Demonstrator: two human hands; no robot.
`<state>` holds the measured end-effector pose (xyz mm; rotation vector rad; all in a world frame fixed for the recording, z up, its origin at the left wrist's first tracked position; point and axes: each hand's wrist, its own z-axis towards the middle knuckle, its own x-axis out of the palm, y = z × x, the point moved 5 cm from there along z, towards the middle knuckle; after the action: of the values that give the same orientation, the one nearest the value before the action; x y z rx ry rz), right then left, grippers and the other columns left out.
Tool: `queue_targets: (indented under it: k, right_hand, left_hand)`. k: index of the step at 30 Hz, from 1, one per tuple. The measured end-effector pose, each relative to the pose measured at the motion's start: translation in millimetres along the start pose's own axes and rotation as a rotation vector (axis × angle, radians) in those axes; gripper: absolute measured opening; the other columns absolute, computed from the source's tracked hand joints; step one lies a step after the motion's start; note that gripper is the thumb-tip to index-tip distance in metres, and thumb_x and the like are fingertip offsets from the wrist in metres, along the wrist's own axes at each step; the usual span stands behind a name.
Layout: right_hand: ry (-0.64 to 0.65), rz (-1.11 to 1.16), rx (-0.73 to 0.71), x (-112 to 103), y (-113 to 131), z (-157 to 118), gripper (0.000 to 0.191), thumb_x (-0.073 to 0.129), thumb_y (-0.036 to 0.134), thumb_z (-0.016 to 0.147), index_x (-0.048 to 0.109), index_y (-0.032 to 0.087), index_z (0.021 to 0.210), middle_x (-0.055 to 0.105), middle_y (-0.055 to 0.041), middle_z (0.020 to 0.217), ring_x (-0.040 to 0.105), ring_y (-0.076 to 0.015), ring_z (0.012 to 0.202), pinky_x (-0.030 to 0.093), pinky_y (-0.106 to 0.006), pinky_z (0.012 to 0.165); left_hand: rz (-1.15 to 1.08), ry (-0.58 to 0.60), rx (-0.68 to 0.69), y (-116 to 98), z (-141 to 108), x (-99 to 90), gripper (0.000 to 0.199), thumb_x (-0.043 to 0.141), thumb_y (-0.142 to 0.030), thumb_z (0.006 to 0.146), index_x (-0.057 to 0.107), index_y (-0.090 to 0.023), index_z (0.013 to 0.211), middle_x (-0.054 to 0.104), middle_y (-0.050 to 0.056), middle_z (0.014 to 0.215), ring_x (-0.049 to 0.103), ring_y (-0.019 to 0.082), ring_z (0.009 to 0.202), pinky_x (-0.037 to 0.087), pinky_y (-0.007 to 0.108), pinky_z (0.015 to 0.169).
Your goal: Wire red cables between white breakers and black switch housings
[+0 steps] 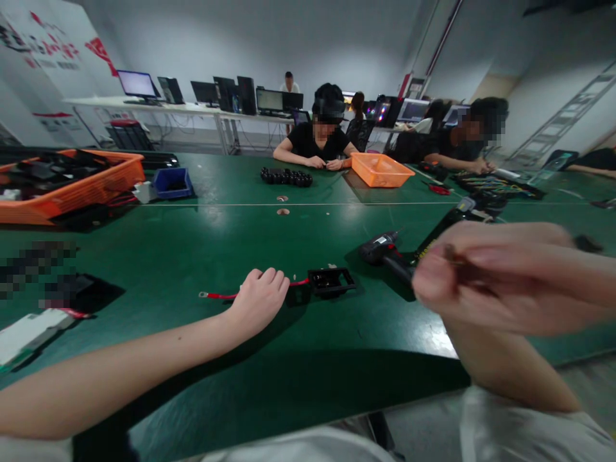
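My left hand (260, 300) is closed over a red cable (221, 296) on the table, fingers curled. A ring terminal (203, 295) ends the cable on the left. To the right, the cable runs into a small black plastic housing (331, 281) with an open frame shape. My right hand (500, 276) is raised close to the camera, blurred, with its fingertips pinched together. A tiny dark thing shows between them, too smeared to name. Behind that hand a black cordless drill (387, 253) lies on its side, partly hidden.
The green table (231, 240) has orange baskets (129, 170) (382, 170), a blue bin (173, 183) and a row of black round parts (286, 177). White-and-green blocks (33, 333) lie at left. Two co-workers (323, 131) (462, 138) sit across the table, near a bundle of wires (500, 186).
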<state>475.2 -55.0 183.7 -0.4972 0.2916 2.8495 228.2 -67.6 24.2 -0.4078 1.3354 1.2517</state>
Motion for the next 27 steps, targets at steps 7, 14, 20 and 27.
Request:
queue_targets:
  k: [7,14,20,27]
  right_hand:
    - [0.249,-0.023,0.139,72,-62,-47,0.007,0.068,0.023,0.090,0.065,0.020,0.097,0.066,-0.0010,0.082,0.054,-0.0092,0.055,0.047,-0.025,0.054]
    - [0.571,0.123,0.299,104,-90,-82,0.015,0.060,0.031,0.097,0.068,0.019,0.101,0.069,-0.0049,0.093,0.061,-0.0138,0.074,0.049,-0.028,0.069]
    - [0.633,0.194,0.413,115,-89,-88,0.013,0.062,0.025,0.094,0.069,0.019,0.103,0.068,-0.0040,0.096,0.059,-0.0116,0.070,0.048,-0.025,0.066]
    - [0.682,0.223,0.482,120,-82,-89,0.012,0.063,0.024,0.092,0.070,0.017,0.099,0.068,-0.0045,0.095,0.059,-0.0109,0.068,0.048,-0.024,0.064]
  left_hand:
    - [0.004,-0.010,-0.017,0,1,3.2,0.013,0.048,-0.010,0.092,0.058,-0.016,0.087,0.058,0.006,0.082,0.053,0.024,0.078,0.030,0.037,0.063]
    - [0.009,0.005,0.000,0,1,2.0,0.014,0.047,-0.009,0.093,0.059,-0.014,0.088,0.058,0.008,0.083,0.052,0.024,0.078,0.030,0.036,0.062]
    - [0.023,0.018,0.006,0,2,1.7,0.015,0.046,-0.009,0.094,0.060,-0.014,0.090,0.059,0.008,0.085,0.052,0.023,0.079,0.030,0.036,0.063]
    - [0.033,0.009,0.005,-1,1,-0.3,0.017,0.044,-0.009,0.094,0.059,-0.015,0.088,0.059,0.008,0.083,0.052,0.024,0.078,0.030,0.036,0.062]
